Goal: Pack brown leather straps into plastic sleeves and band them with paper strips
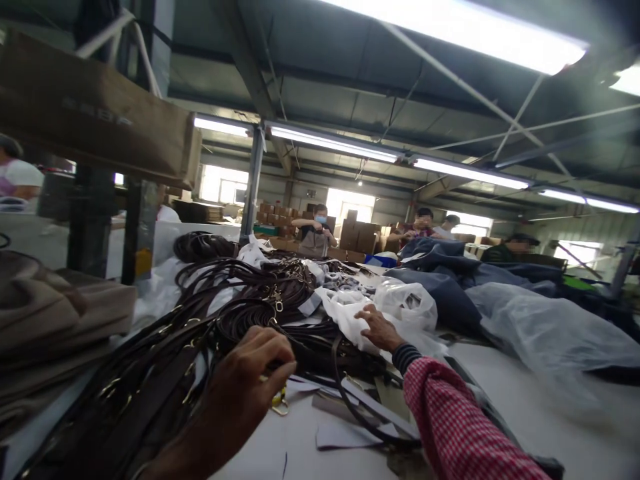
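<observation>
Red checked sleeve (453, 420) up close, my right fingers (373, 321) spread wide, pinning a white plastic bag (345, 317) down; my left fingers (270, 353) curl tight on a brass clip (279, 400). Brown straps (250, 283) lie coiled across the desk (305, 453), probably to limit tangling. Beyond, blue fabric (435, 293) sits partly under clear plastic (530, 327), then a co-worker (315, 233) by stacked cartons (273, 217).

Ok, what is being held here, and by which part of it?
The left hand grips the top of what looks like a brass swivel clasp, its lower end showing below the fist. The right hand lies open on a white plastic bag, gripping nothing.
</observation>
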Demonstrator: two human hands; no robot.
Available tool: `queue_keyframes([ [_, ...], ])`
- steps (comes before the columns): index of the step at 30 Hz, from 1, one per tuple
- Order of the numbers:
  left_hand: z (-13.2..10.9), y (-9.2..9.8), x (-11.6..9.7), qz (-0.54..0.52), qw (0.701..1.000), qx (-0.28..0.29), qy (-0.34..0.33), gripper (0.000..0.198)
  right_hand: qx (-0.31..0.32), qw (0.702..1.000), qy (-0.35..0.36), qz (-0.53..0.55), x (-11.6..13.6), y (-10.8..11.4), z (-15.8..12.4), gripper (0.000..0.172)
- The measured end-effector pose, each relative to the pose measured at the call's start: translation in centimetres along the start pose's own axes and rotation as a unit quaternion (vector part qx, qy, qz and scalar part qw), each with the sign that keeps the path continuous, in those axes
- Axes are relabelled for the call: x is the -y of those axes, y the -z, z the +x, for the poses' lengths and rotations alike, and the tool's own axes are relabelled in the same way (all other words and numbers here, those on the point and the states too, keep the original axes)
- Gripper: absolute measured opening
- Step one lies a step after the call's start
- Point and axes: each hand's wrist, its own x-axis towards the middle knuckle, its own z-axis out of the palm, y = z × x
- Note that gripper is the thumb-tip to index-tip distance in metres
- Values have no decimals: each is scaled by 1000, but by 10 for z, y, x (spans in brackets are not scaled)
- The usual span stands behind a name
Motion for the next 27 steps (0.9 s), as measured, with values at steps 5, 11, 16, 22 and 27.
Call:
queue_keyframes([
  [5,73,-72,22,-7,991,134,14,11,-12,999,41,-20,4,-8,11,11],
  [11,135,-117,38,-39,984,164,-52,59,-38,993,113,21,33,19,4,14],
  [16,167,-132,36,-103,971,208,-53,27,-46,982,142,116,55,39,6,8],
  [22,188,-103,30,-227,961,158,-15,31,-32,953,169,248,76,87,24,35],
  [27,187,-53,9,-301,950,79,22,34,-20,974,88,206,63,53,24,87],
])
